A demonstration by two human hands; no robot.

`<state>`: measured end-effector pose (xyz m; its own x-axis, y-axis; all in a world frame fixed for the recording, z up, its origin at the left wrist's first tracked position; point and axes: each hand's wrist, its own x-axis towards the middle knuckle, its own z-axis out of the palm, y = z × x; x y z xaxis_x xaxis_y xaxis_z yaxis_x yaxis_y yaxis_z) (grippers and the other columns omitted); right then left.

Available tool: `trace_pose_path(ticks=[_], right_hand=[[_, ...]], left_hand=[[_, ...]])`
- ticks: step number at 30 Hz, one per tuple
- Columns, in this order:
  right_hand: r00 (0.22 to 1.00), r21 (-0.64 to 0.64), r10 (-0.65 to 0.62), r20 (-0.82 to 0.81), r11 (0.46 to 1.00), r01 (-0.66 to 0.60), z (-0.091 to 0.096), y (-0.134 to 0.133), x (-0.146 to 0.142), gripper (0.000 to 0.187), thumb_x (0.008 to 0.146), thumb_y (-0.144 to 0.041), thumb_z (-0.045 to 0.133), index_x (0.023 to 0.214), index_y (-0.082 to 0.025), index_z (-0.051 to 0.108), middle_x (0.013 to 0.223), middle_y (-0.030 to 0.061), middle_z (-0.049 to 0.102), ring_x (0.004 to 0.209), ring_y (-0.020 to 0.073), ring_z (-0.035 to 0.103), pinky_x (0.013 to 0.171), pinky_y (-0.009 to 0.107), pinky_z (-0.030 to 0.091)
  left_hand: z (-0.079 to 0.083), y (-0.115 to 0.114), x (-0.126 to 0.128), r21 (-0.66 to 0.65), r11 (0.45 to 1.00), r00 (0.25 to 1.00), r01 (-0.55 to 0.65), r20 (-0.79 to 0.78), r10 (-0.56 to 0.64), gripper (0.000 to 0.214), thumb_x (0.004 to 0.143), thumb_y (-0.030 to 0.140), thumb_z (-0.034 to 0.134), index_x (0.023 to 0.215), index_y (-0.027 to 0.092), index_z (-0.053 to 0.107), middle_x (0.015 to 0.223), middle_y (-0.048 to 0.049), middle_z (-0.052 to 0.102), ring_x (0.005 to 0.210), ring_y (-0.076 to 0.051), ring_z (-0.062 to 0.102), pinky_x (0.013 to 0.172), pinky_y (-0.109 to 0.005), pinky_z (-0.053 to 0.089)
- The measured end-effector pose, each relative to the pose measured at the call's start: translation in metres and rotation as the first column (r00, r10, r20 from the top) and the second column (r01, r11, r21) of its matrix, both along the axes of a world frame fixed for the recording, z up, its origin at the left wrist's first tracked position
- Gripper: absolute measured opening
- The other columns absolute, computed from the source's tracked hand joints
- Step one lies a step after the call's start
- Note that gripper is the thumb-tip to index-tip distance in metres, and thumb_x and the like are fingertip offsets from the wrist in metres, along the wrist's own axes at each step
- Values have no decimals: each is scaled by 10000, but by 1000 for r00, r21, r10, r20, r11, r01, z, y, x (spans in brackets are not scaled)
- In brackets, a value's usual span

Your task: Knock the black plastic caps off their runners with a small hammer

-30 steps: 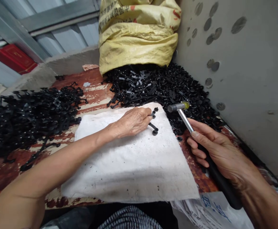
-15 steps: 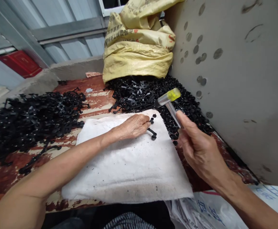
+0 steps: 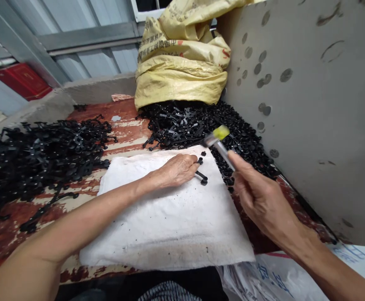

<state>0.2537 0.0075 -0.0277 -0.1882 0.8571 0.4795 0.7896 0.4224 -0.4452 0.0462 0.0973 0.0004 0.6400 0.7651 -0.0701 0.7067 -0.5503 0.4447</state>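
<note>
Here's my left hand (image 3: 179, 169), planted at the upper right of the white cloth (image 3: 176, 225), its grip pinched narrow on a small black part (image 3: 203, 179). One length of black slants out below my fingertips to a rounded end lying on the cloth; another rounded black end (image 3: 200, 160) pokes out just above, and whether it's the same piece I can't tell. A loose black disc (image 3: 203, 153) sits just beyond, near the cloth's corner.

And over on the right, my right hand (image 3: 259, 190) has its grip wrapped firmly round the hammer (image 3: 223, 154), head raised up by that corner, apart from the part, yellow face blurred and pointing up and away!

Behind the hammer spreads a big heap of black pieces (image 3: 188, 125) at the mouth of the yellow sack (image 3: 182, 85). Off to the left, a tangled pile of black parts (image 3: 53, 144) covers that side of the red, worn table (image 3: 130, 126). Grey panel (image 3: 310, 108) along the right, spotted with dark round marks.
</note>
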Motion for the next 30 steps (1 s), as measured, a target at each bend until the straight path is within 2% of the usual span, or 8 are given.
trace_pose_path(ticks=[13, 19, 21, 23, 24, 26, 29, 30], right_hand=[[999, -175, 26, -47, 984, -34, -11, 3, 0, 510, 924, -213, 376, 1400, -149, 547, 1158, 137, 736, 1052, 263, 701, 897, 412, 558], [950, -282, -12, -313, 956, -80, -1, -12, -3, 514, 899, -370, 436, 1336, -149, 593, 1114, 130, 736, 990, 247, 698, 873, 391, 556], [918, -484, -1, -396, 850, -208, 6, -19, -17, 545, 895, -400, 447, 1370, -156, 557, 865, 68, 726, 686, 196, 677, 655, 333, 580], [874, -614, -27, -485, 723, -318, 15, -22, -38, 572, 891, -396, 437, 1407, -159, 500, 778, 16, 646, 467, 128, 526, 442, 258, 481], [856, -636, -43, -516, 689, -348, 19, -22, -49, 571, 878, -377, 444, 1406, -164, 489, 794, 7, 620, 439, 107, 475, 401, 236, 431], [829, -635, -44, -557, 666, -391, 23, -19, -71, 562, 851, -336, 458, 1391, -182, 484, 834, 1, 585, 439, 92, 440, 377, 217, 384], [812, -588, 18, -583, 680, -437, 19, -11, -95, 514, 826, -282, 465, 1327, -191, 533, 764, -20, 556, 481, 115, 472, 415, 224, 411], [819, -556, 59, -571, 706, -439, 15, -9, -100, 480, 819, -269, 470, 1281, -190, 571, 725, -24, 555, 506, 128, 498, 447, 233, 435]], left_hand=[[0, -6, 5, 31, 998, 993, -59, -98, 62, 287, 914, 233, 344, 742, 170, 564, 675, -45, 583, 590, -151, 483, 605, -295, 323], [36, 13, -60, 195, 947, 959, -256, -76, 274, 250, 891, 267, 385, 752, 178, 572, 673, -30, 584, 615, -155, 515, 587, -266, 342], [71, 27, -103, 360, 829, 884, -427, -25, 466, 236, 891, 273, 405, 816, 165, 601, 777, -67, 631, 724, -186, 577, 659, -280, 398], [111, 40, -142, 522, 588, 710, -618, 49, 703, 263, 901, 289, 415, 938, 138, 627, 914, -131, 647, 892, -262, 602, 774, -352, 446], [129, 43, -157, 580, 451, 620, -678, 122, 775, 299, 903, 298, 431, 1035, 107, 620, 1058, -181, 624, 1027, -314, 574, 848, -410, 448], [157, 39, -171, 623, 313, 538, -717, 210, 816, 426, 921, 306, 412, 1225, 34, 536, 1307, -271, 476, 1232, -414, 432, 941, -543, 403], [162, 1, -153, 605, 388, 624, -695, 241, 744, 381, 954, 327, 369, 1203, 126, 577, 1185, -137, 576, 1118, -278, 527, 924, -415, 468], [154, -19, -142, 512, 555, 737, -655, 273, 618, 366, 948, 354, 405, 1183, 151, 597, 1141, -105, 612, 1070, -253, 557, 898, -387, 487]])
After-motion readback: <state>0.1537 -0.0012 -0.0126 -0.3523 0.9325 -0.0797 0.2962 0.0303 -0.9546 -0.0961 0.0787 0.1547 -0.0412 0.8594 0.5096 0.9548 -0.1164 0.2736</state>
